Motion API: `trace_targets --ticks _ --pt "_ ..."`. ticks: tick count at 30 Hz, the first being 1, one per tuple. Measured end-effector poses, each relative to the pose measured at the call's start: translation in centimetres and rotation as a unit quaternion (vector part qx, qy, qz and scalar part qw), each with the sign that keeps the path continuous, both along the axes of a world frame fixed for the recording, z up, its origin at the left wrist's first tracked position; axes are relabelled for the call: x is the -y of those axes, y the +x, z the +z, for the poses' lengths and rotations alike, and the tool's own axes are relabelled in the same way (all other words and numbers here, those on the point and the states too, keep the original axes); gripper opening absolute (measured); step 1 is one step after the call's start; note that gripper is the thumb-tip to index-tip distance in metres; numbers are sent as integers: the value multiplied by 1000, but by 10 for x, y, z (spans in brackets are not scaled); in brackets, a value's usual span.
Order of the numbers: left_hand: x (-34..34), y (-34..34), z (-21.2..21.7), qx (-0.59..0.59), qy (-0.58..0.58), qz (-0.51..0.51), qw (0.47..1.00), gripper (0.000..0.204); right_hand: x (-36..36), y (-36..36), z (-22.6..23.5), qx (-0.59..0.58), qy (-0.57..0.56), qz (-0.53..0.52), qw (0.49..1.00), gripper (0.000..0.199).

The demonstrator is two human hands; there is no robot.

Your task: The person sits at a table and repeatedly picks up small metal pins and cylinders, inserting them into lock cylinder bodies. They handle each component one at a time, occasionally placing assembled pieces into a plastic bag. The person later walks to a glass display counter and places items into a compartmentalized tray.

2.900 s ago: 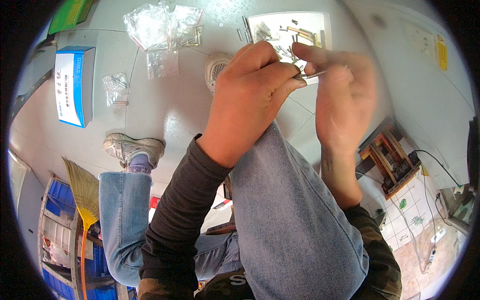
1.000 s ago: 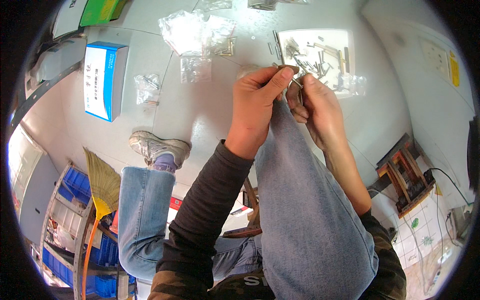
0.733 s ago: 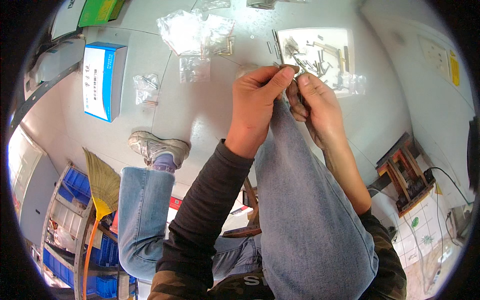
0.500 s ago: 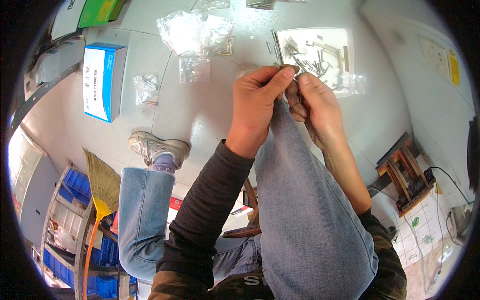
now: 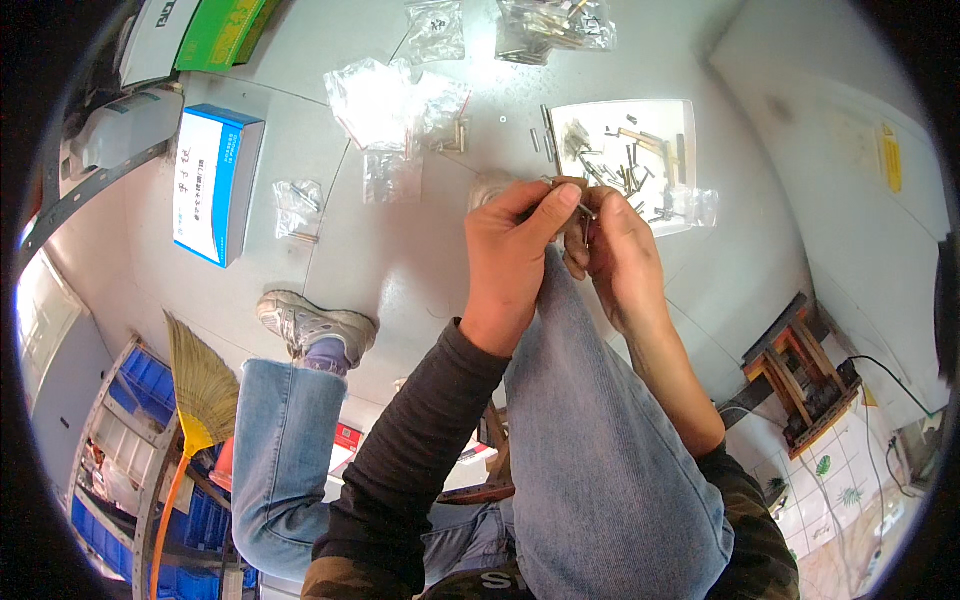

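Over my raised knee, my left hand (image 5: 512, 245) and my right hand (image 5: 628, 245) meet with bent fingers. A small metal pin (image 5: 587, 212) pokes out from under my left thumb, which pinches it toward the right fingers. My right hand is closed too; its thumb hides most of what lies in it, though a thin shiny sliver shows by the fingertips. Just beyond the hands sits a white tray (image 5: 612, 112) scattered with short metal pins (image 5: 630, 178). Several longer pins (image 5: 548, 130) lie along and outside its left edge.
Clear plastic bags (image 5: 370, 105) lie on the grey floor ahead, with a smaller bag of pins (image 5: 297, 207) farther left. A blue-and-white box (image 5: 208, 185) stands at left. A broom (image 5: 200, 390) leans by a shelf with blue bins (image 5: 150, 370). At right is a wooden stool (image 5: 800, 375).
Both hands sit lower in the picture, and the floor and tray appear shifted down as the view tilts. The small pin now shows between the fingers.
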State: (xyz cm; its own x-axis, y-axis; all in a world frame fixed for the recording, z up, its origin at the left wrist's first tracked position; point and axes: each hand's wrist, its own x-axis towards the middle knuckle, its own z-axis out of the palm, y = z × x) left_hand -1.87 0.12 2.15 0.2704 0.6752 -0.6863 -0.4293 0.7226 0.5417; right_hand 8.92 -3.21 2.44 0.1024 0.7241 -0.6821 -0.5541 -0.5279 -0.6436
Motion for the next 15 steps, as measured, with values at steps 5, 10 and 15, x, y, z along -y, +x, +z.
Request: trace_targets --ticks 5,10,15 --pt "-1 2 -7 -79 30 -14 996 22 -5 -1 2 9 -1 48 999 26" --pt "-1 2 -10 -47 16 -19 999 22 -8 2 4 -45 -93 23 994 24" --pt "-1 3 -9 -64 38 1 997 24 -7 -1 4 -34 -36 -1 999 21"
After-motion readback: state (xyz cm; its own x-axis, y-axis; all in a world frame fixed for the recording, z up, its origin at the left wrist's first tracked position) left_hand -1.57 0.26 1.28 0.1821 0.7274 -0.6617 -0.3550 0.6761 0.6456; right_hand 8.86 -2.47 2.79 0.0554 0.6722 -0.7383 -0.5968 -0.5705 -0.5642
